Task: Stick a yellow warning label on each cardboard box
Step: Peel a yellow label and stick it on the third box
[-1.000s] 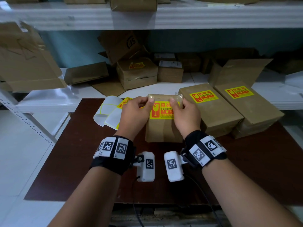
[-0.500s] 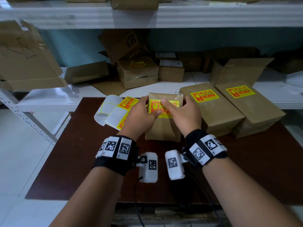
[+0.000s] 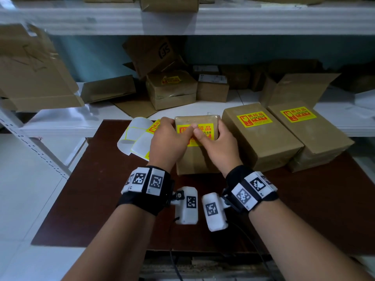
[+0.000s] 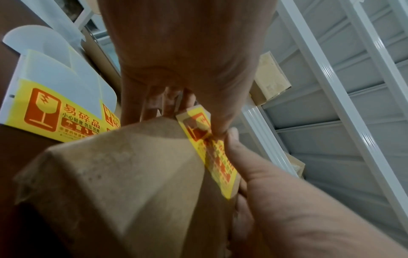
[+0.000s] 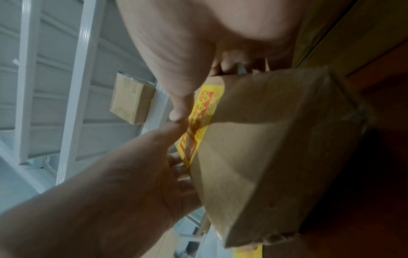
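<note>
A small brown cardboard box (image 3: pixel 194 161) lies on the dark table, with a yellow warning label (image 3: pixel 206 129) on its top face. My left hand (image 3: pixel 170 138) grips the box's left side and my right hand (image 3: pixel 215 142) grips its right side. Both thumbs press on the middle of the label, tips touching. The left wrist view shows the label (image 4: pixel 218 162) under the two thumbs, with the left fingers down the side of the box (image 4: pixel 121 174). In the right wrist view the label (image 5: pixel 198 118) lies flat on the box (image 5: pixel 276 148).
A curled backing sheet with more yellow labels (image 3: pixel 138 136) lies left of the box. Two larger labelled boxes (image 3: pixel 261 138) (image 3: pixel 310 136) lie close on the right. Behind the brown table (image 3: pixel 101 199) a white shelf (image 3: pixel 60 122) holds several boxes and loose cardboard.
One second ago my thumbs and fingers held the label by its upper corners. Since then the thumbs slid inward over the label and now meet at its middle.
</note>
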The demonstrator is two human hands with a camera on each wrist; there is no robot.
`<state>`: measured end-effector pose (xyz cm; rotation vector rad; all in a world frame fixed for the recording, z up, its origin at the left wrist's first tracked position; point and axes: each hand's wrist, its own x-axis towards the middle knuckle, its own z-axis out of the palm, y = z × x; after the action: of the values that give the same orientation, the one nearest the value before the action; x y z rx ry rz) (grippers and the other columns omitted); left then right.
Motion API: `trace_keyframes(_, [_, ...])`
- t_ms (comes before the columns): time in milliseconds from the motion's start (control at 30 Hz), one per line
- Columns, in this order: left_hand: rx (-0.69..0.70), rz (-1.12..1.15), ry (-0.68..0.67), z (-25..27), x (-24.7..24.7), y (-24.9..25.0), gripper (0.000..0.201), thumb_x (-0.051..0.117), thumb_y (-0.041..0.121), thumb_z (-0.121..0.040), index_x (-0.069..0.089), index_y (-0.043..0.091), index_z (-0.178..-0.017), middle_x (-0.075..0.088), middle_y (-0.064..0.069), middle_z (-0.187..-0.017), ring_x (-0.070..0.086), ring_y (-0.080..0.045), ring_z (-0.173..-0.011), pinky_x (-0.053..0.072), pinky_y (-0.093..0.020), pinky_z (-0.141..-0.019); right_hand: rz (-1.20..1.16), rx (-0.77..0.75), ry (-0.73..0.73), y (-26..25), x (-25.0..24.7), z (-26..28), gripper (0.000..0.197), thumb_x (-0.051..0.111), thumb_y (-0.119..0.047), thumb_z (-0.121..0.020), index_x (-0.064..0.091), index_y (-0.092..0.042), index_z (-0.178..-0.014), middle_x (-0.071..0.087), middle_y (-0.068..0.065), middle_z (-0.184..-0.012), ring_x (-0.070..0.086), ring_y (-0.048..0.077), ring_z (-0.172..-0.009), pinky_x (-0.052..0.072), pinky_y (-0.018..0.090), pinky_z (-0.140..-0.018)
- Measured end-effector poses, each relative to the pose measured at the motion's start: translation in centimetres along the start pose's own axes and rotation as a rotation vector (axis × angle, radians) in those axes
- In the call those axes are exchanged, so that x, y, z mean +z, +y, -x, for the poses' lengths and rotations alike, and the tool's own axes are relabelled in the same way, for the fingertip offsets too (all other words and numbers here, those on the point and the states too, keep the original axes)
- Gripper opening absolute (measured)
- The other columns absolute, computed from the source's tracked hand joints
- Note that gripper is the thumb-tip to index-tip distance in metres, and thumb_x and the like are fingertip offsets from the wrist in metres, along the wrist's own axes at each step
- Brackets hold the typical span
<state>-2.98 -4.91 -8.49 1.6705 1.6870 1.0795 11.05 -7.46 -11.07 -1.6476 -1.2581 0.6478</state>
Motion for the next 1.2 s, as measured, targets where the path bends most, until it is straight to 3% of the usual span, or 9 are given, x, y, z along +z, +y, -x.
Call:
trace_keyframes(100, [0.02, -0.006, 0.022, 0.0, -0.2, -0.2, 0.049, 0.068, 0.052, -0.086, 0.056, 0.012, -0.111, 0.062, 0.003, -0.095, 0.058, -0.019, -0.092, 0.046, -0.034, -0.078, 0.014, -0.035, 0.007, 0.3, 0.3, 0.0, 0.101, 0.067, -0.077, -0.061, 0.044, -0.029, -0.146, 0.067, -0.008, -0.126, 0.066, 0.011, -0.112, 0.054, 0.041, -0.096])
trace_keyframes(200, [0.032, 0.034, -0.007, -0.5, -0.5, -0.6, 0.035, 0.062, 0.043, -0.093, 0.062, 0.012, -0.11, 0.067, -0.001, -0.101, 0.062, -0.024, -0.101, 0.049, -0.037, -0.086, 0.048, -0.052, -0.02, 0.6, -0.2, -0.4, 0.1, 0.06, -0.074, -0.063, 0.041, -0.029, -0.151, 0.069, -0.008, -0.126, 0.065, 0.013, -0.114, 0.053, 0.041, -0.099])
trace_keyframes(333, [0.024, 0.043, -0.031, -0.8, -0.9, -0.5, 0.026, 0.05, 0.03, -0.101, 0.064, 0.012, -0.115, 0.065, -0.001, -0.099, 0.06, -0.024, -0.1, 0.04, -0.029, -0.079, 0.022, -0.039, -0.077, 1.0, -0.8, -0.9, 0.069, 0.054, -0.053, -0.093, 0.036, -0.029, -0.155, 0.065, -0.008, -0.133, 0.06, 0.014, -0.121, 0.048, 0.043, -0.105])
trace_keyframes(433, [-0.007, 0.118, -0.077, -0.9, -1.0, -0.6, 0.03, 0.044, 0.024, -0.103, 0.065, 0.013, -0.12, 0.069, -0.005, -0.109, 0.062, -0.024, -0.103, 0.047, -0.033, -0.084, -0.066, -0.017, -0.051, 1.0, -1.4, -1.2, 0.05, 0.041, -0.04, -0.105, 0.043, -0.025, -0.153, 0.064, -0.007, -0.134, 0.059, 0.01, -0.118, 0.046, 0.036, -0.107])
trace_keyframes(600, [0.071, 0.256, -0.221, -0.2, -1.0, -0.1, 0.048, 0.065, 0.035, -0.08, 0.066, 0.017, -0.125, 0.072, 0.002, -0.115, 0.068, -0.013, -0.107, 0.054, -0.043, -0.096, -0.119, -0.01, -0.015, 0.5, -1.4, -0.9, 0.069, 0.057, -0.068, -0.079, 0.057, -0.03, -0.137, 0.071, -0.011, -0.122, 0.065, 0.009, -0.114, 0.051, 0.041, -0.102])
trace_keyframes(767, [0.113, 0.301, -0.375, 0.0, -1.8, -0.3, 0.052, 0.065, 0.004, -0.088, 0.056, 0.017, -0.137, 0.067, 0.001, -0.125, 0.069, -0.015, -0.105, 0.054, -0.037, -0.098, -0.102, -0.022, -0.004, 0.8, -1.6, -0.9, 0.059, 0.067, -0.057, -0.076, 0.06, -0.034, -0.129, 0.073, -0.012, -0.112, 0.068, 0.01, -0.106, 0.052, 0.046, -0.099])
trace_keyframes(967, [0.068, 0.311, -0.498, -0.2, -3.0, -0.4, 0.064, 0.05, -0.018, -0.091, 0.043, 0.01, -0.148, 0.058, -0.001, -0.136, 0.063, -0.012, -0.113, 0.054, -0.016, -0.085, -0.023, 0.002, -0.083, 0.8, -1.6, -1.0, 0.074, 0.057, -0.058, -0.085, 0.039, -0.031, -0.152, 0.062, -0.007, -0.138, 0.057, 0.017, -0.127, 0.046, 0.048, -0.109])
trace_keyframes(1067, [0.057, 0.355, -0.522, -0.2, -3.1, -0.2, 0.068, 0.049, -0.024, -0.087, 0.044, 0.01, -0.146, 0.058, -0.001, -0.135, 0.065, -0.009, -0.105, 0.053, -0.015, -0.077, -0.097, 0.025, -0.063, 0.1, -1.7, -0.5, 0.088, 0.067, -0.068, -0.066, 0.046, -0.03, -0.142, 0.066, -0.008, -0.13, 0.062, 0.013, -0.119, 0.049, 0.045, -0.105])
trace_keyframes(1200, [0.051, 0.406, -0.505, -0.1, -2.9, 0.2, 0.067, 0.051, -0.02, -0.084, 0.051, 0.018, -0.139, 0.064, -0.001, -0.128, 0.067, -0.017, -0.107, 0.055, -0.021, -0.082, -0.055, 0.016, -0.001, -0.9, -1.3, 0.4, 0.098, 0.081, -0.066, -0.052, 0.039, -0.028, -0.132, 0.062, -0.009, -0.123, 0.062, 0.012, -0.113, 0.052, 0.041, -0.097])
